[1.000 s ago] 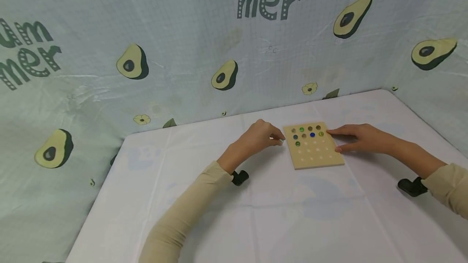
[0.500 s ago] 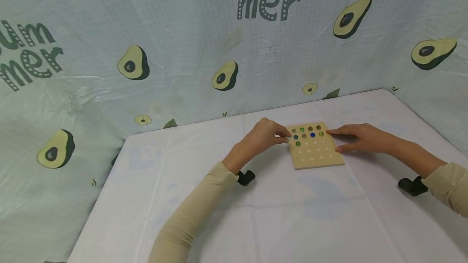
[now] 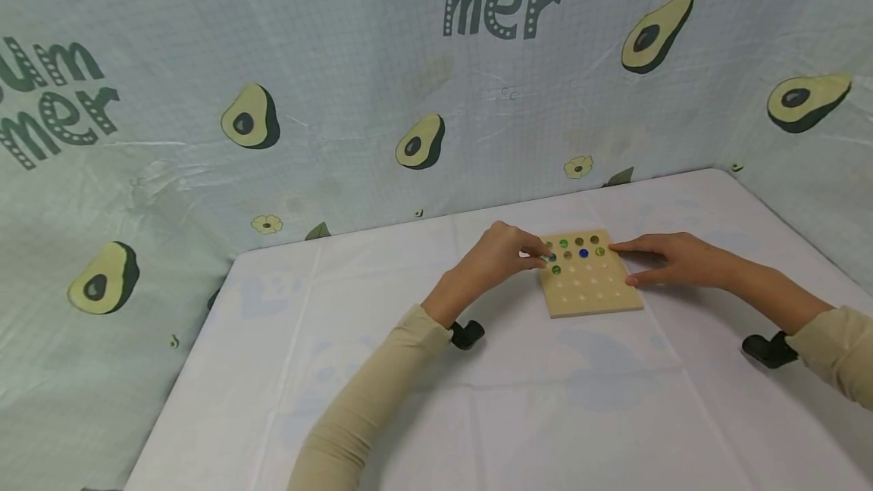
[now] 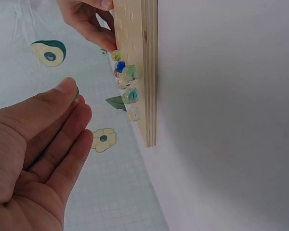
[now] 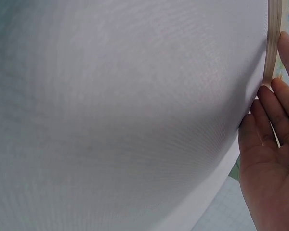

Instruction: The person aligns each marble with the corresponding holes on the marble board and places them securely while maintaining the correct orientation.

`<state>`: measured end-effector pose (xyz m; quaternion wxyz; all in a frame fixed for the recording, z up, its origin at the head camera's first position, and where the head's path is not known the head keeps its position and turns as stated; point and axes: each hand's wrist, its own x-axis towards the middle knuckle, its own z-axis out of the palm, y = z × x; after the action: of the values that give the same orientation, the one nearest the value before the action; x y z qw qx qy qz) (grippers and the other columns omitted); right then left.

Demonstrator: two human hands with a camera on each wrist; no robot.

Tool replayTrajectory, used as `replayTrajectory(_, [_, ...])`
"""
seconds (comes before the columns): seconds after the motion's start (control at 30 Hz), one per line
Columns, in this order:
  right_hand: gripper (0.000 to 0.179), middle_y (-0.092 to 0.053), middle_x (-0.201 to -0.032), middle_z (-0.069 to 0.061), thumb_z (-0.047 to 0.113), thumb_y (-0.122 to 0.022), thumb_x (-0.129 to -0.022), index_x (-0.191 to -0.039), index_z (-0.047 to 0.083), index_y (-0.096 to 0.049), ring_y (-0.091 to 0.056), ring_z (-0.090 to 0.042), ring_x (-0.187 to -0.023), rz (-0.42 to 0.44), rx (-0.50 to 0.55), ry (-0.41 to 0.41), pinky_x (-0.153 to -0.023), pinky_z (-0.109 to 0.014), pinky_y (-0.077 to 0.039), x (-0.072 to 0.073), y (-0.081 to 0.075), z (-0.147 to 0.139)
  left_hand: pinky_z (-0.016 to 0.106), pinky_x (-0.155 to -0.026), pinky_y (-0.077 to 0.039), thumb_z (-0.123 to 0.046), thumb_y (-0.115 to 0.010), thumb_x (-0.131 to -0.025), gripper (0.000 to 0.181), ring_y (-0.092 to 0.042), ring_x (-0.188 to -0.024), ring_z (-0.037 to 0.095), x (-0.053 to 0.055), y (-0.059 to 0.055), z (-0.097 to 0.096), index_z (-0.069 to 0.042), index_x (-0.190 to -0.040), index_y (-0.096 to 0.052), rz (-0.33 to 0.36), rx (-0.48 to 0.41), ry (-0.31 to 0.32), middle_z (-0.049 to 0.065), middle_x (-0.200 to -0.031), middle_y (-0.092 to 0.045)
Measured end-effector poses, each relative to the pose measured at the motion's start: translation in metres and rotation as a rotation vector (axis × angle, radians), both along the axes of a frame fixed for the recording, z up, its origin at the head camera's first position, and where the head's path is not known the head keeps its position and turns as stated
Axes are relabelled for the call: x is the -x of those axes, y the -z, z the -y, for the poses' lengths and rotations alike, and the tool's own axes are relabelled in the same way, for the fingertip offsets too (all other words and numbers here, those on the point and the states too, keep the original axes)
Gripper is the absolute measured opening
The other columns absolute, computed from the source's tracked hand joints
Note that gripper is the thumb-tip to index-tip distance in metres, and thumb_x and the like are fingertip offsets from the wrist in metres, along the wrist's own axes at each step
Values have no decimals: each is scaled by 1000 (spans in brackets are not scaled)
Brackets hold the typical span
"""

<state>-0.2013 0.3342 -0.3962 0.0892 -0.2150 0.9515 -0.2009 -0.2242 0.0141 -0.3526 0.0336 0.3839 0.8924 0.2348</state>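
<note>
A square wooden board (image 3: 595,300) with rows of shallow hollows lies on the table. Glass marbles sit in its far rows, among them a blue marble (image 3: 583,253) and a green marble (image 3: 556,270). My left hand (image 3: 496,252) is over the board's left edge, pinching a marble (image 4: 77,95) between thumb and fingers; only a greenish sliver shows in the left wrist view. That marble is apart from the board. My right hand (image 3: 675,258) rests against the board's right edge with extended fingers, thumb near the closer corner.
A white cloth (image 3: 546,408) with faint prints covers the table. Behind it hangs a pale curtain (image 3: 327,82) printed with avocados and lettering. Black wrist mounts, such as the right one (image 3: 771,350), sit under both wrists.
My left hand has moved right, from beside the board to over its left edge, with the marble still pinched. The right hand and the board have stayed in place.
</note>
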Motion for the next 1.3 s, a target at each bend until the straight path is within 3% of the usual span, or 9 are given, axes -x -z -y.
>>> replayTrajectory(0.37, [70, -57, -143, -23, 50, -76, -88, -144, 10, -59, -48, -48, -134, 4, -6, -6, -104, -64, -42, 2, 1, 0, 11, -77, -51, -17, -78, -90, 21, -71, -94, 3, 0, 1, -3, -11, -110, -80, 1, -45, 10, -1, -105, -78])
replayTrajectory(0.93, [71, -58, -142, -22, 52, -75, -88, -143, 10, -60, -49, -47, -133, 1, -27, -12, -103, -64, -42, 4, 0, -2, 9, -74, -49, -20, -77, -91, 22, -71, -94, 5, -2, -5, -16, -11, -111, -80, -9, 5, 13, -1, -106, -78])
replayTrajectory(1.3, [68, -58, -142, -22, 49, -76, -89, -143, 11, -60, -49, -46, -134, 6, -19, -8, -105, -64, -41, 4, -2, 0, 10, -72, -48, -23, -77, -90, 22, -67, -87, 1, 0, -2, -22, -13, -110, -81, -7, -11, 16, -3, -103, -78])
